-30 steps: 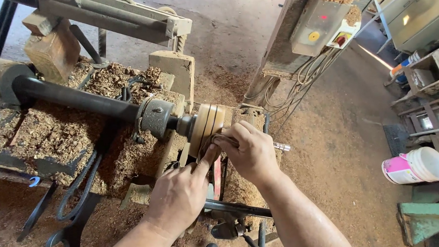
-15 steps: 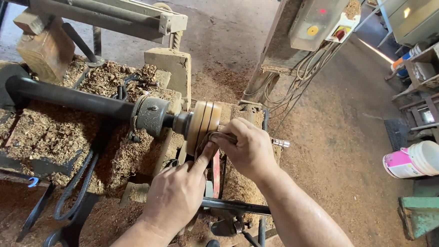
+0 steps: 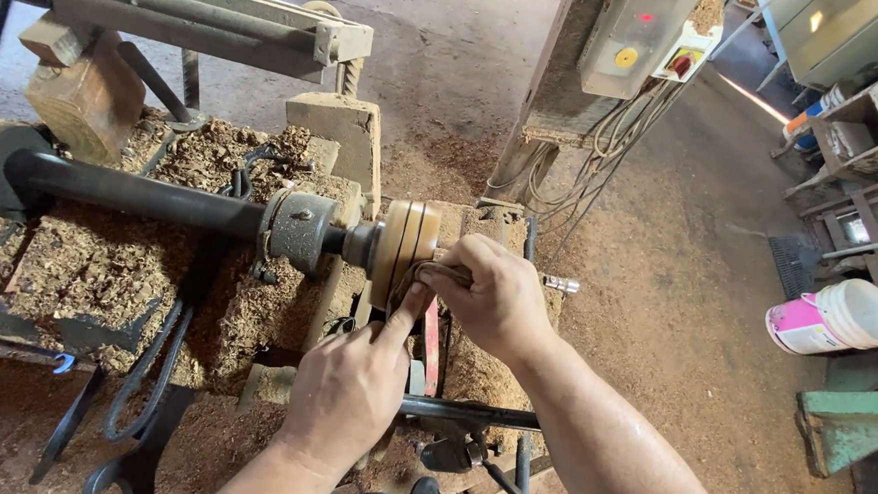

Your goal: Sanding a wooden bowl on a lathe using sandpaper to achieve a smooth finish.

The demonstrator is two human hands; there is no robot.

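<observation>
At the left edge of the frame, a large spanner [image 3: 130,474] lies on the shavings-covered floor, close by the machine. Above it, the dark lathe shaft [image 3: 126,193] runs from the upper left toward centre frame and ends in a grey chuck [image 3: 303,229]; the chuck carries the round wooden workpiece [image 3: 404,241] horizontally, so its rim is exposed on all sides. Wood shavings [image 3: 80,266] lie heaped on the lathe bed behind and below the shaft.

Just below centre, the left hand [image 3: 351,387] extends its thumb up to a strip of brown abrasive cloth [image 3: 422,275] under the workpiece. The right hand [image 3: 492,294], to its right, is closed, pinching the other end of the strip, so the strip is drawn against the rim. At the right edge, a pink-and-white bucket [image 3: 833,319] lies tipped on the floor, well apart.
</observation>
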